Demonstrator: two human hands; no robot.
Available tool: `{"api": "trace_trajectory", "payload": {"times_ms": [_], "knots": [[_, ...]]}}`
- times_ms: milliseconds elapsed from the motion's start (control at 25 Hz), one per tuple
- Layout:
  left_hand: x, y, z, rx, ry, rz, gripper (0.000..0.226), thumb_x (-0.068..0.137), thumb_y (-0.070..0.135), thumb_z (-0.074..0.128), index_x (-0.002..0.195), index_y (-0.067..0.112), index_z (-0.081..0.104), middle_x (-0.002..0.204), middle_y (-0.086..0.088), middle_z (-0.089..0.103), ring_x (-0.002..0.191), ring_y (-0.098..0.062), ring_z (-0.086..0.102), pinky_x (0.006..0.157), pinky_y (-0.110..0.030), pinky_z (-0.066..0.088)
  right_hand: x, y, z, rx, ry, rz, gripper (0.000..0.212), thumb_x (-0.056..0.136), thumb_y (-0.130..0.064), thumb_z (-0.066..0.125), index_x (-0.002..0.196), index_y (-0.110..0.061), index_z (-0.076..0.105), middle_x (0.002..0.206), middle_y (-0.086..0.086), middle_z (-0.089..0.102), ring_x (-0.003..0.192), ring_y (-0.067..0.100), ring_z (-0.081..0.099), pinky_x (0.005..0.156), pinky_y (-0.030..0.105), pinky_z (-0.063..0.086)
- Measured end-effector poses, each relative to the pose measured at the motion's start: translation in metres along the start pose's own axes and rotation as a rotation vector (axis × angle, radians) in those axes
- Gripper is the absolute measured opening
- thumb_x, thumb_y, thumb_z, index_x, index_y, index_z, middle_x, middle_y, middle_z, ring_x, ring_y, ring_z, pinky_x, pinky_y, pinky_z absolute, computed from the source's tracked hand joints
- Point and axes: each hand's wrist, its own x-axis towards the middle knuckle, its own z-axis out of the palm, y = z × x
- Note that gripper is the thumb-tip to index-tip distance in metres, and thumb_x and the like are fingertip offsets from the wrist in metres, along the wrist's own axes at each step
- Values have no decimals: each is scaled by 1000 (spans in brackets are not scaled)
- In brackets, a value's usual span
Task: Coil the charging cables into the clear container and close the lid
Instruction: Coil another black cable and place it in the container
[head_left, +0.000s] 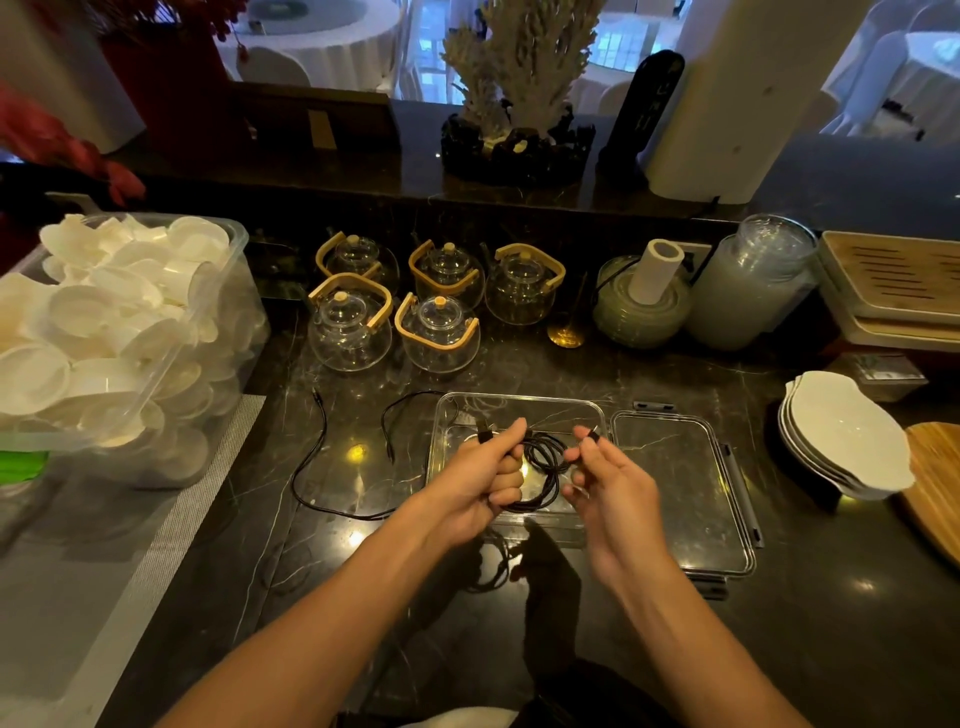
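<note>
Hands meet above the clear rectangular plastic container (519, 410) on the glossy dark veined marble counter (675, 649). The left hand (480, 483) is curled closed around a thin black coiled charging cable (543, 467), its plug poking up past the fingers. The right hand (610, 483) pinches the cable's other end, remaining fingers loosely spread. A flat transparent lid (680, 493) lies just right of the container; another black cable (317, 467) snakes loose to the left.

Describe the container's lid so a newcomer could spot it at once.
Find the clear container at the middle of the dark marble counter. The lid lies flat right beside it, clear too, but shallower and edged with grey latches.
</note>
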Motion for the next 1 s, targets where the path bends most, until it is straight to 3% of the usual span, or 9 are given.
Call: {"api": "trace_trajectory", "payload": {"times_ms": [160,280,400,560,640,800,920,1000], "knots": [[-8,-3,2,178,-89,48,35,99,39,62,73,16,55,50,8,30,37,-4,25,35,-17,22,12,-4,-7,100,19,416,7,99,1,55,98,0,62,74,6,56,54,8,42,42,17,46],[-12,0,3,359,-107,70,35,100,40,58,74,17,54,51,8,33,39,-4,26,36,-17,20,14,-3,-11,-132,-134,512,12,98,-6,59,87,-6,64,59,-1,54,49,7,39,40,17,38],[-11,2,2,473,-36,107,36,101,43,57,73,19,52,52,9,33,41,-5,26,37,-17,21,13,-2,-12,-353,-303,419,21,98,-12,57,82,-13,69,62,-4,53,52,7,38,44,20,35],[-7,-3,-4,429,53,99,38,101,43,56,71,21,49,52,9,33,40,-5,26,36,-17,22,12,-1,-13,-307,-468,355,9,96,-13,56,93,-10,63,73,0,44,57,8,39,49,23,34],[-5,-6,-7,442,63,84,37,101,42,56,72,21,49,52,9,34,40,-5,26,36,-17,23,10,2,-11,-452,-521,318,7,96,-14,59,97,-8,63,71,-2,47,58,7,42,50,23,35],[-1,-8,-13,371,68,35,36,101,40,57,72,20,50,50,9,34,38,-4,28,35,-17,24,8,14,-4,-672,-468,151,14,96,-13,64,108,-9,69,72,-5,60,54,2,46,50,22,37],[3,-10,-14,277,80,-25,37,101,38,58,71,18,49,49,8,33,37,-4,27,33,-16,23,8,26,2,-964,-348,-215,7,95,-10,65,99,-6,67,83,4,62,63,8,53,59,28,43],[7,-11,-13,249,89,-48,38,101,36,59,69,18,50,49,8,33,37,-3,27,33,-16,23,7,33,4,-1100,-273,-401,22,93,-11,65,114,-14,59,87,-1,65,73,8,61,63,26,48]]}}
